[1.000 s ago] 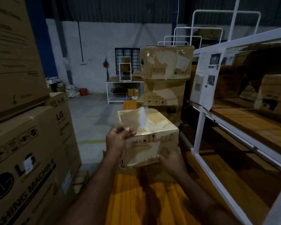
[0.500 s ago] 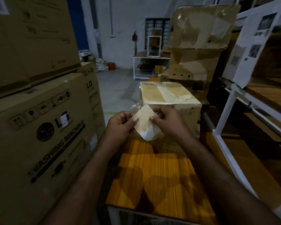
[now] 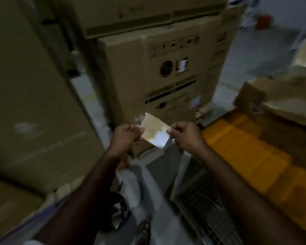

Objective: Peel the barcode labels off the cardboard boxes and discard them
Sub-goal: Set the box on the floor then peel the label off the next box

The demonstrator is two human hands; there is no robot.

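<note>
Though blurred, label (image 3: 154, 130) between left grip (image 3: 126, 136) and right grip (image 3: 186, 137), both pinching it.

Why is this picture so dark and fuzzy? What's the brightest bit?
Head view: dim all over and smeared, as if the camera was swinging, so the print on the big cardboard box is streaky; the head view's edges bend, from the wide lens; brightest is the white patch on the label, pinched between the left hand and the right hand.

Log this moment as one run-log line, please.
left hand: pinches label | right hand: pinches label | label: peeled free, held mid-air
</note>
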